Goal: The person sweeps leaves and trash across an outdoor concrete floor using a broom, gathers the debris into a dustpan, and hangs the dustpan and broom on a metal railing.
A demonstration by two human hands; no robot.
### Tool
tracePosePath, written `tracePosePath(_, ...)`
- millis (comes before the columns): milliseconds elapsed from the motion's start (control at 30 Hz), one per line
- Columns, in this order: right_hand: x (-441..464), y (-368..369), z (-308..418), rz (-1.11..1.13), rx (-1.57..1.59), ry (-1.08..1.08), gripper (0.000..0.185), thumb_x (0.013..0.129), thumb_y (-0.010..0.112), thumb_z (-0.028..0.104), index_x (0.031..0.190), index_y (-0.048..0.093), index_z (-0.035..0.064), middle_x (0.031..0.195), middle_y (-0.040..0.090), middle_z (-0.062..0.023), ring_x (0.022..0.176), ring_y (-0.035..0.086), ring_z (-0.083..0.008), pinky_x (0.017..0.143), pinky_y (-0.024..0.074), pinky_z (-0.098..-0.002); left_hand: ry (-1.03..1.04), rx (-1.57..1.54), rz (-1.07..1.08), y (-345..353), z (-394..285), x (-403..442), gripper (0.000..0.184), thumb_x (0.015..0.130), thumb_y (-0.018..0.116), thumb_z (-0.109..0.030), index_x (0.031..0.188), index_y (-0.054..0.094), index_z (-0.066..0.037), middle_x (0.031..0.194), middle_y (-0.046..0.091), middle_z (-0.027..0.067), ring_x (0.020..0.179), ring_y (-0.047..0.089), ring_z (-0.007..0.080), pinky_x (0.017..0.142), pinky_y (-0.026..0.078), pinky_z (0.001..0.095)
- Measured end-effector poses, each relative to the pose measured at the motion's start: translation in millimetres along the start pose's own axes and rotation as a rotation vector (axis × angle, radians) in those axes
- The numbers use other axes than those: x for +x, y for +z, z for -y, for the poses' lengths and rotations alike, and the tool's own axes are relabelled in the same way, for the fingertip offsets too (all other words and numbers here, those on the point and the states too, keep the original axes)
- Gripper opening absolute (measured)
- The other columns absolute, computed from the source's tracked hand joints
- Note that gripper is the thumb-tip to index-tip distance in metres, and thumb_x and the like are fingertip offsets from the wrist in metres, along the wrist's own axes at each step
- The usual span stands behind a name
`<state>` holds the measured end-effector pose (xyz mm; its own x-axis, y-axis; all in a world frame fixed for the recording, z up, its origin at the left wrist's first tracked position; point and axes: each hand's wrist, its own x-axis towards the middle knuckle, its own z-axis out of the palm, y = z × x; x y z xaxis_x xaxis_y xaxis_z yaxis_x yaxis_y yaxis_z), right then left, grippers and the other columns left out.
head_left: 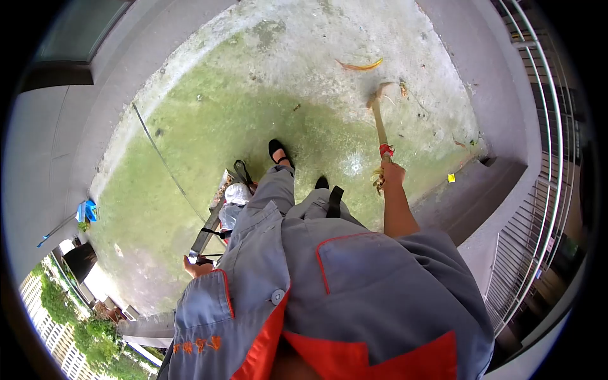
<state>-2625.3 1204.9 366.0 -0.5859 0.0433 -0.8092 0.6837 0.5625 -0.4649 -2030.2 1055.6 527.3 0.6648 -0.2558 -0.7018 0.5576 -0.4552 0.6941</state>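
The right hand (392,172) is closed around a long, pale yellow, stick-like tool with a red wrapping (380,123), which reaches out over the green-stained grey concrete floor (190,126). Its far end is blurred, just beside small brown scraps (404,88) and near a curved yellow-brown strip (361,66). The left hand (200,268) is at the near end of a long grey bar-like piece (206,237) beside the person's leg; I cannot tell how firmly its fingers grasp it. A crumpled white plastic bag (238,194) sits next to that piece, and a small yellow square (451,178) lies beyond the right hand
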Motion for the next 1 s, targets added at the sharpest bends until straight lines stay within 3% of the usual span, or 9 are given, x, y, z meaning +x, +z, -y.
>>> tracePosePath(33, -11, 1, 9, -0.021, 0.087, 0.0, 0.013, 0.063, 0.059, 0.004, 0.073, 0.055, -0.004, 0.055, 0.049, -0.005, 0.039, 0.042, -0.0122, 0.036, 0.0326, -0.0263, 0.037, 0.0, -0.144, 22, 4, -6, 0.038, 0.064, 0.061, -0.044, 0.067, 0.044, -0.011, 0.059, 0.042, 0.003, 0.054, 0.042, 0.0145, 0.049, 0.034, 0.0275)
tracePosePath(200, -49, -1, 18, 0.096, 0.124, -0.074, 0.022, 0.063, 0.061, 0.005, 0.082, 0.055, -0.0046, 0.062, 0.05, -0.0037, 0.05, 0.046, -0.0114, 0.045, 0.0375, -0.0267, 0.045, 0.081, -0.072, 65, -22, 9, 0.035, 0.065, 0.061, -0.044, 0.062, 0.046, -0.012, 0.059, 0.043, 0.0008, 0.054, 0.041, 0.0135, 0.049, 0.034, 0.0274)
tracePosePath(300, -65, -3, 39, 0.318, -0.287, -0.148, 0.024, 0.059, 0.062, 0.008, 0.079, 0.058, -0.0035, 0.061, 0.053, -0.0047, 0.053, 0.049, -0.0108, 0.047, 0.0395, -0.0261, 0.005, 0.039, -0.138, 82, -32, 9, 0.032, 0.066, 0.059, -0.044, 0.063, 0.048, -0.014, 0.061, 0.045, 0.0002, 0.053, 0.042, 0.0128, 0.048, 0.034, 0.026)
tracePosePath(400, -62, 29, 55, 0.406, -0.357, -0.234, 0.031, 0.059, 0.061, 0.005, 0.088, 0.058, -0.0039, 0.066, 0.054, -0.0046, 0.054, 0.049, -0.0097, 0.049, 0.0388, -0.024, -0.07, 0.099, -0.096, 115, -44, -4, 0.032, 0.067, 0.058, -0.045, 0.066, 0.048, -0.015, 0.062, 0.046, 0.0004, 0.055, 0.041, 0.013, 0.051, 0.035, 0.0272)
tracePosePath(433, -63, 37, 58, 0.401, -0.403, -0.234, 0.031, 0.059, 0.062, 0.006, 0.088, 0.058, -0.0043, 0.066, 0.055, -0.0048, 0.054, 0.049, -0.0099, 0.048, 0.0388, -0.0241, 0.043, 0.116, -0.025, 121, -39, -14, 0.034, 0.067, 0.057, -0.047, 0.068, 0.048, -0.014, 0.063, 0.046, 0.0006, 0.057, 0.041, 0.0129, 0.054, 0.035, 0.029)
tracePosePath(567, -48, 48, 70, 0.339, -0.375, -0.266, 0.031, 0.06, 0.063, 0.008, 0.088, 0.058, -0.005, 0.064, 0.054, -0.0046, 0.053, 0.049, -0.01, 0.047, 0.038, -0.0237, -0.095, 0.182, -0.04, 103, -52, 19, 0.036, 0.066, 0.057, -0.049, 0.069, 0.048, -0.014, 0.064, 0.046, 0.0004, 0.058, 0.041, 0.0137, 0.055, 0.034, 0.0293)
tracePosePath(667, -43, 51, 94, 0.261, -0.271, -0.225, 0.028, 0.061, 0.062, 0.008, 0.085, 0.058, -0.004, 0.06, 0.051, -0.002, 0.049, 0.045, -0.0085, 0.044, 0.0352, -0.0237, -0.024, 0.157, -0.019, 102, -65, -5, 0.038, 0.066, 0.058, -0.049, 0.069, 0.051, -0.012, 0.062, 0.049, 0.0026, 0.058, 0.046, 0.015, 0.054, 0.036, 0.0284)
tracePosePath(767, -17, 54, 113, 0.235, -0.347, -0.363, 0.017, 0.061, 0.061, 0.009, 0.074, 0.056, -0.0017, 0.056, 0.046, 0.0011, 0.045, 0.04, -0.0075, 0.041, 0.0321, -0.0245, 0.082, 0.062, -0.107, 114, -59, -38, 0.039, 0.067, 0.058, -0.048, 0.072, 0.051, -0.01, 0.061, 0.048, 0.0037, 0.058, 0.046, 0.0164, 0.054, 0.037, 0.0287)
tracePosePath(1000, -11, 34, 137, 0.556, -0.704, -0.272, 0.035, 0.057, 0.064, 0.012, 0.09, 0.059, 0.0011, 0.075, 0.059, -0.0095, 0.065, 0.054, -0.0154, 0.059, 0.0428, -0.0279, 0.239, 0.05, -0.085, 147, -50, -91, 0.034, 0.068, 0.059, -0.043, 0.076, 0.049, -0.011, 0.063, 0.046, 0.003, 0.059, 0.042, 0.016, 0.055, 0.035, 0.0277)
